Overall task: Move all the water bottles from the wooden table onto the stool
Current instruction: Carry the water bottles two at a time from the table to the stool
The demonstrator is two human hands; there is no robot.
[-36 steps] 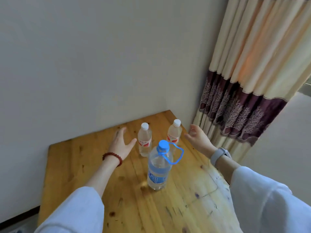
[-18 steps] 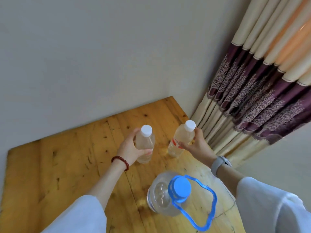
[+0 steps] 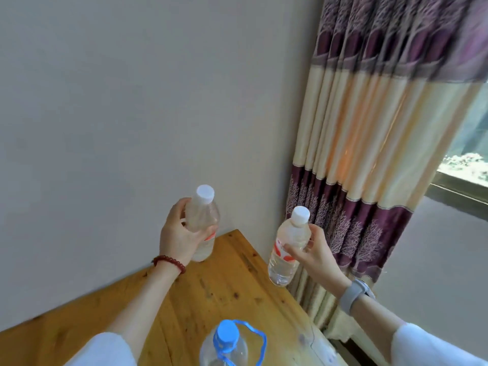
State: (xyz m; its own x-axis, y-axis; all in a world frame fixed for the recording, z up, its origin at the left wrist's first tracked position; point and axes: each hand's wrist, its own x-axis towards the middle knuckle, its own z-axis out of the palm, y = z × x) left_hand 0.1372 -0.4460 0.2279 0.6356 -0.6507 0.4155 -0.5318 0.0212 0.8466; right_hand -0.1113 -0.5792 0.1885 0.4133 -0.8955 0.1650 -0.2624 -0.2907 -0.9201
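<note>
Both small bottles have risen off the table (image 3: pixel 237 281) since half a second ago. Left hand (image 3: pixel 179 236) grips one bottle (image 3: pixel 202 220) upright; right hand (image 3: pixel 314 256) grips the other (image 3: pixel 289 244), tilted, beyond the table's edge. Big bottle (image 3: pixel 224 347) stands on the table.

Plain grey wall (image 3: pixel 118 114); cream/purple curtain (image 3: pixel 369 133) at rt, backlit; window (image 3: pixel 464 165) edge far rt.
</note>
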